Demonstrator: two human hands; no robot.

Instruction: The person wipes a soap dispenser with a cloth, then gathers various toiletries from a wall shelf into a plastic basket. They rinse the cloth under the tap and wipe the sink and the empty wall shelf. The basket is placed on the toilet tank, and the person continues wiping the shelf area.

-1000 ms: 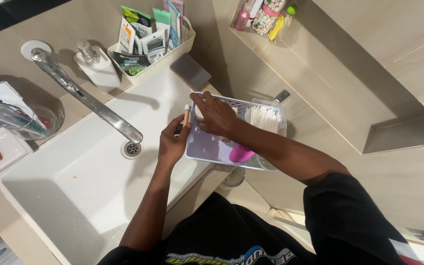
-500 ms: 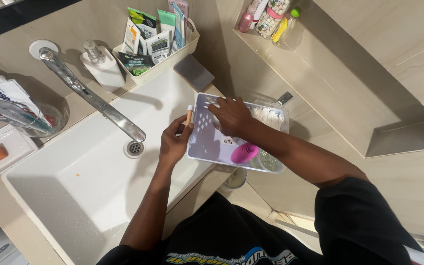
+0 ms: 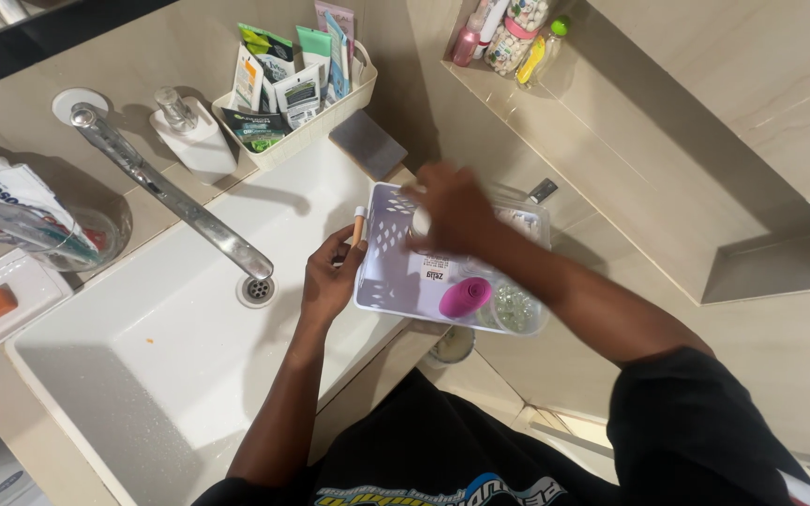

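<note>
1. We're seeing the left hand (image 3: 328, 281) gripping a small tube (image 3: 357, 226) beside the lilac basket (image 3: 388, 272), right of the sink (image 3: 142, 356).
2. The right hand (image 3: 457, 211) is reaching into that basket, blurred; its grip we cannot tell.
3. The basket is holding a pink pod (image 3: 465, 297) and a clear jar (image 3: 515, 307).

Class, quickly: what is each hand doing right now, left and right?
Left hand: closed on the near edge of the lilac basket and a small orange tube.
Right hand: blurred over the basket; grip cannot be told.

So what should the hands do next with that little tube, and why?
Probably drop the small orange-tipped tube into the pale lilac slotted plastic basket: the left hand pinches it at the basket's edge, while the blurred right hand is already inside.
</note>
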